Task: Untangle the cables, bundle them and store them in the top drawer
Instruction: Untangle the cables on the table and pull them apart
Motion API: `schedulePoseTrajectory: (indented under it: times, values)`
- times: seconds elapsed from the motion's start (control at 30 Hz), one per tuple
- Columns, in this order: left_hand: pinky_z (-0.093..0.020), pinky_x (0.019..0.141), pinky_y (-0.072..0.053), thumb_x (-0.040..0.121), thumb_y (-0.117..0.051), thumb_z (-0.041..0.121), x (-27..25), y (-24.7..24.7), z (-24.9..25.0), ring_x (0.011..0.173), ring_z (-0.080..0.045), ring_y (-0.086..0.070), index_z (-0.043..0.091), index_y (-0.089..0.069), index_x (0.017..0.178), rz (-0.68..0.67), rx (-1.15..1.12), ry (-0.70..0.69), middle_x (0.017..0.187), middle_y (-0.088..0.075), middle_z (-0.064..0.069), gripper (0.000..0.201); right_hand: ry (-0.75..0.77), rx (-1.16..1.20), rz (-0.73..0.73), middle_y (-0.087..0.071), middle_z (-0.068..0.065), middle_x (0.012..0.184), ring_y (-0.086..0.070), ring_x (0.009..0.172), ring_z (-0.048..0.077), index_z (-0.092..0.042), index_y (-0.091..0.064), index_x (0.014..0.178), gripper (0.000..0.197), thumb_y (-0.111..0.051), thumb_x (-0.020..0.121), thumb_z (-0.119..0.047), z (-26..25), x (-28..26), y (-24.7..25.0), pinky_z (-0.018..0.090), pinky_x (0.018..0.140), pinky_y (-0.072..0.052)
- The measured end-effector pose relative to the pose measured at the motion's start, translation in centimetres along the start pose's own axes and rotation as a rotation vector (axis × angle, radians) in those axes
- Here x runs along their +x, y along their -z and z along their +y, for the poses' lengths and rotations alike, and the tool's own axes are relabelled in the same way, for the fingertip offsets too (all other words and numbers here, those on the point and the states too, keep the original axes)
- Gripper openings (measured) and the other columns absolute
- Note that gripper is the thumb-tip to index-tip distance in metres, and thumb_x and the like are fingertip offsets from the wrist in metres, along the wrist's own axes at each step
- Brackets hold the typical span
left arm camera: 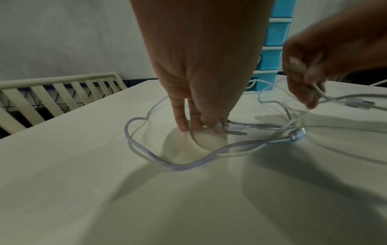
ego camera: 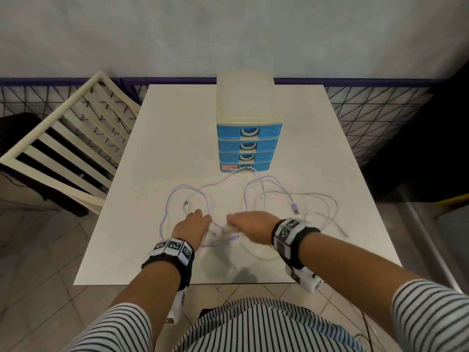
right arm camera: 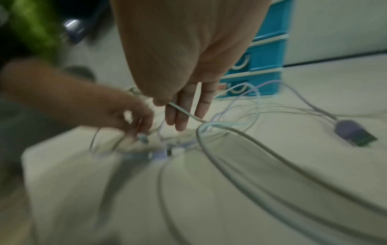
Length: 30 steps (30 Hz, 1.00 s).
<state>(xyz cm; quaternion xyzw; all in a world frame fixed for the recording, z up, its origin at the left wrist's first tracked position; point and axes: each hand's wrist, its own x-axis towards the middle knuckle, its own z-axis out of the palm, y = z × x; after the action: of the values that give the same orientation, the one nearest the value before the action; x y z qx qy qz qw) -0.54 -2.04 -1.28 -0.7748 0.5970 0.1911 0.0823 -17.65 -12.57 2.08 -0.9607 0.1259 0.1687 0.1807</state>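
Note:
Lilac cable and white cable lie tangled in loops on the white table, in front of a cream drawer unit with blue drawers. Its top drawer is closed. My left hand reaches down and pinches cable ends against the tabletop, inside a lilac loop. Close beside it, my right hand pinches a white cable between thumb and fingers, just above the table. A lilac USB plug lies free to the right. The right wrist view is blurred.
A cream slatted chair stands against the table's left side. A black wire-mesh fence runs behind the table. Cable loops reach the foot of the drawer unit. The table's near edge is just behind my wrists.

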Motion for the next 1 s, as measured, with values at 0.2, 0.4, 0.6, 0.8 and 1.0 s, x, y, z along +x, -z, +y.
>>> schedulePoseTrajectory:
  times: [0.2, 0.4, 0.6, 0.8, 1.0]
  values:
    - [-0.036, 0.071, -0.045, 0.082, -0.046, 0.007, 1.2, 2.2, 0.3, 0.080, -0.030, -0.055, 0.015, -0.050, 0.080, 0.334, -0.624, 0.044, 0.084, -0.059, -0.013, 0.009, -0.419, 0.989, 0.433, -0.060, 0.021, 0.088, -0.062, 0.056, 0.008, -0.005, -0.050, 0.088, 0.022, -0.032, 0.093, 0.006, 2.3, 0.4, 3.8, 0.013, 0.052, -0.049]
    - [-0.014, 0.062, -0.048, 0.085, -0.064, 0.004, 2.2, 6.7, 2.5, 0.054, 0.005, -0.061, 0.011, -0.062, 0.081, 0.359, -1.249, 0.118, 0.065, -0.065, 0.003, 0.008, -0.401, 1.406, 0.367, -0.066, 0.016, 0.110, -0.061, 0.092, 0.017, -0.008, -0.059, 0.102, 0.015, -0.046, 0.096, -0.007, 0.9, 1.6, 5.4, 0.023, 0.072, -0.047]
    - [-0.010, 0.057, -0.047, 0.085, -0.067, 0.014, 2.1, 7.5, 2.8, 0.056, 0.005, -0.063, 0.007, -0.067, 0.094, 0.252, -1.333, 0.135, 0.079, -0.068, -0.002, 0.012, -0.383, 1.503, 0.388, -0.063, 0.011, 0.100, -0.062, 0.091, 0.014, -0.007, -0.061, 0.111, 0.020, -0.051, 0.096, -0.014, 0.7, 2.8, 5.1, 0.032, 0.089, -0.051]
    - [-0.021, 0.066, -0.049, 0.079, -0.074, 0.018, 2.2, 8.7, 2.1, 0.061, -0.004, -0.066, 0.010, -0.052, 0.093, 0.230, -1.399, 0.188, 0.079, -0.068, -0.004, 0.028, -0.296, 1.670, 0.317, -0.066, 0.001, 0.098, -0.064, 0.091, 0.009, -0.010, -0.060, 0.119, 0.025, -0.048, 0.098, -0.019, 0.8, 2.6, 6.0, 0.022, 0.077, -0.056]
    - [-0.032, 0.065, -0.049, 0.078, -0.075, 0.017, 2.9, 8.0, 0.0, 0.066, -0.018, -0.063, 0.014, -0.045, 0.088, 0.220, -1.249, 0.219, 0.077, -0.065, -0.005, 0.032, -0.372, 1.490, 0.343, -0.065, 0.012, 0.107, -0.064, 0.093, 0.017, -0.009, -0.057, 0.101, 0.016, -0.043, 0.100, -0.017, 0.7, 3.2, 6.9, 0.022, 0.078, -0.052]
